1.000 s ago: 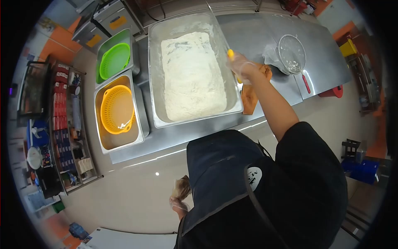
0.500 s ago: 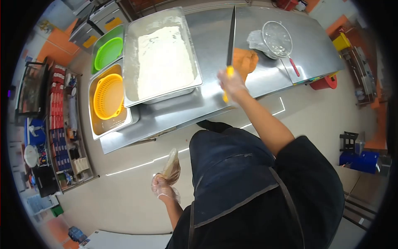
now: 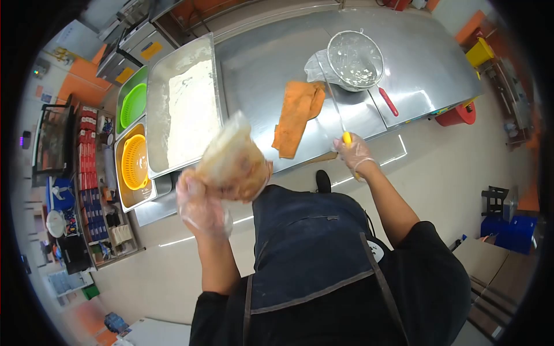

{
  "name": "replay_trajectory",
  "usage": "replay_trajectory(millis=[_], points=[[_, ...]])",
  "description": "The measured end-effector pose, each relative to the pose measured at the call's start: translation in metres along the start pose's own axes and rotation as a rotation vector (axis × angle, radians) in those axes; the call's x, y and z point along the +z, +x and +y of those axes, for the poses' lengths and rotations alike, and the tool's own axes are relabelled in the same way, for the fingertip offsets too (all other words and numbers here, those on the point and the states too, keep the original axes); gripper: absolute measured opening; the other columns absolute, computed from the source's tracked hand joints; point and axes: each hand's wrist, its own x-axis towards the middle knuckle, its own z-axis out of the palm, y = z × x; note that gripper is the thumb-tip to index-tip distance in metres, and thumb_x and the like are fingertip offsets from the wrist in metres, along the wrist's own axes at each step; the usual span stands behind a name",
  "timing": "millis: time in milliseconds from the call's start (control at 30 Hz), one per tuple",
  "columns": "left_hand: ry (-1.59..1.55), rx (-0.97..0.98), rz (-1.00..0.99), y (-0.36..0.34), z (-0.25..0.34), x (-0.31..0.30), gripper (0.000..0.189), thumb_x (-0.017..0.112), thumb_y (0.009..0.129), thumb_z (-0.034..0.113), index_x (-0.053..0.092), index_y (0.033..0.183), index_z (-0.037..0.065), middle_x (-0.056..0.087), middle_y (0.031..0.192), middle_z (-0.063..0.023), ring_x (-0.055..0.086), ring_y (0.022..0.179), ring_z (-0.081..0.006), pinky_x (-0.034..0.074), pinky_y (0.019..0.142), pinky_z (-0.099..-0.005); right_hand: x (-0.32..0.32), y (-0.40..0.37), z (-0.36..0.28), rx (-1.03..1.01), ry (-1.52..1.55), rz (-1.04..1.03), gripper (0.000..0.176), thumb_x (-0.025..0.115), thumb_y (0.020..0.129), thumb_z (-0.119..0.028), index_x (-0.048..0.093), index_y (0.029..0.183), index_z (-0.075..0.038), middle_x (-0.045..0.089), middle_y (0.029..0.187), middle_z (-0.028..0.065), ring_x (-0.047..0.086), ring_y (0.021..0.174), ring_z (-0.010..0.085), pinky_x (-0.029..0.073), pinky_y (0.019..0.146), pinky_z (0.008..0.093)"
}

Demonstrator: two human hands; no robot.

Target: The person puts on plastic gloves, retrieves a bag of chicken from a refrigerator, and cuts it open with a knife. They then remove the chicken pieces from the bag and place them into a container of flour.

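Note:
Raised in front of the apron, my left hand, in a clear plastic glove, is closed around a clear plastic bag with brownish, lumpy contents. The bag overlaps the near corner of a large metal pan of white powder in this view. In my gloved right hand, by the table's front edge, is a long knife gripped by its yellow handle, the blade pointing away over the table. Left of the blade lies an orange cloth. Just beyond the blade stands a mesh strainer with a red handle.
A green basket and a yellow basket sit in metal pans at the left end of the steel table. Shelves with boxes stand farther left. A red bucket is by the right end.
My left hand has lifted the bag up and forward, toward the pan. My right hand has lowered and moved right with the knife, away from the orange cloth, which now shows more fully.

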Motion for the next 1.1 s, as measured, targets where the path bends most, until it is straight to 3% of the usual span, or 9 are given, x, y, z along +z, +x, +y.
replay_trajectory(millis=[133, 200, 267, 333, 433, 533, 733, 900, 1100], points=[[-0.056, 0.019, -0.135, 0.056, -0.048, 0.051, 0.019, 0.06, 0.094, 0.019, 0.054, 0.098, 0.001, 0.059, 0.091, -0.0059, 0.057, 0.082, -0.0135, 0.049, 0.078, -0.0255, -0.034, 0.012, -0.016, -0.044, 0.141, -0.036, 0.039, 0.06, 0.089, -0.042, 0.058, 0.089, -0.003, 0.062, 0.074, 0.0109, 0.062, 0.069, 0.0231, 0.048, 0.064, 0.0369], [-0.022, 0.051, -0.148, 0.077, -0.064, 0.078, 0.02, 0.06, 0.093, 0.017, 0.054, 0.101, 0.0, 0.06, 0.095, -0.0064, 0.059, 0.086, -0.0141, 0.052, 0.079, -0.0258, -0.055, 0.015, -0.009, -0.193, -0.038, 0.084, 0.041, 0.058, 0.09, -0.044, 0.058, 0.092, -0.003, 0.061, 0.073, 0.0122, 0.06, 0.068, 0.0266, 0.047, 0.064, 0.0374], [-0.056, 0.124, -0.171, 0.091, -0.082, 0.105, 0.016, 0.059, 0.095, 0.016, 0.057, 0.1, 0.001, 0.06, 0.092, -0.0045, 0.059, 0.086, -0.0119, 0.05, 0.081, -0.0253, -0.081, 0.009, -0.004, -0.271, 0.043, 0.037, 0.041, 0.057, 0.091, -0.044, 0.058, 0.093, -0.003, 0.06, 0.074, 0.0135, 0.059, 0.069, 0.0298, 0.046, 0.065, 0.0385], [-0.02, 0.09, -0.062, 0.109, -0.114, 0.113, 0.015, 0.058, 0.095, 0.016, 0.058, 0.101, 0.002, 0.06, 0.091, -0.0037, 0.057, 0.083, -0.0118, 0.049, 0.079, -0.0252, -0.103, -0.003, 0.006, -0.331, 0.105, -0.016, 0.041, 0.056, 0.091, -0.045, 0.057, 0.095, -0.004, 0.06, 0.074, 0.0149, 0.058, 0.069, 0.0329, 0.046, 0.065, 0.0395], [0.083, 0.078, 0.125, 0.12, -0.152, 0.113, 0.015, 0.058, 0.096, 0.015, 0.06, 0.105, 0.003, 0.061, 0.091, -0.0027, 0.057, 0.082, -0.0116, 0.048, 0.077, -0.0254, -0.131, -0.006, 0.006, -0.369, -0.051, -0.161, 0.036, 0.056, 0.092, -0.041, 0.057, 0.099, -0.006, 0.059, 0.077, 0.0171, 0.057, 0.072, 0.0372, 0.046, 0.066, 0.0414], [0.191, 0.049, 0.212, 0.122, -0.147, 0.116, 0.017, 0.06, 0.095, 0.014, 0.06, 0.107, 0.003, 0.063, 0.094, -0.0026, 0.058, 0.084, -0.0112, 0.049, 0.078, -0.0257, -0.14, -0.012, 0.002, -0.274, -0.153, -0.364, 0.03, 0.061, 0.091, -0.031, 0.058, 0.108, -0.007, 0.063, 0.085, 0.0171, 0.06, 0.077, 0.0386, 0.047, 0.07, 0.0424], [0.469, 0.08, 0.213, 0.121, -0.131, 0.105, 0.019, 0.067, 0.09, 0.013, 0.061, 0.104, 0.002, 0.063, 0.093, -0.0025, 0.058, 0.082, -0.011, 0.048, 0.074, -0.0237, -0.125, -0.028, -0.005, -0.293, -0.009, -0.373, 0.038, 0.061, 0.09, -0.032, 0.057, 0.118, -0.006, 0.065, 0.093, 0.0202, 0.061, 0.084, 0.0408, 0.048, 0.073, 0.0431], [0.498, 0.084, 0.161, 0.122, -0.133, 0.096, 0.02, 0.073, 0.084, 0.011, 0.064, 0.1, 0.003, 0.063, 0.095, -0.0028, 0.058, 0.089, -0.0119, 0.047, 0.082, -0.0258, -0.111, -0.036, -0.019, -0.373, -0.129, -0.294, 0.036, 0.063, 0.089, -0.031, 0.058, 0.113, -0.004, 0.065, 0.089, 0.0206, 0.061, 0.082, 0.0415, 0.048, 0.071, 0.0454], [0.626, 0.277, 0.08, 0.117, -0.126, 0.099, 0.012, 0.078, 0.077, 0.007, 0.07, 0.086, 0.004, 0.061, 0.1, -0.0055, 0.059, 0.092, -0.0165, 0.048, 0.084, -0.0282, -0.093, -0.056, -0.03, -0.486, -0.256, -0.099, 0.036, 0.066, 0.087, -0.032, 0.059, 0.108, -0.004, 0.064, 0.084, 0.0197, 0.062, 0.077, 0.0395, 0.048, 0.068, 0.0463]])
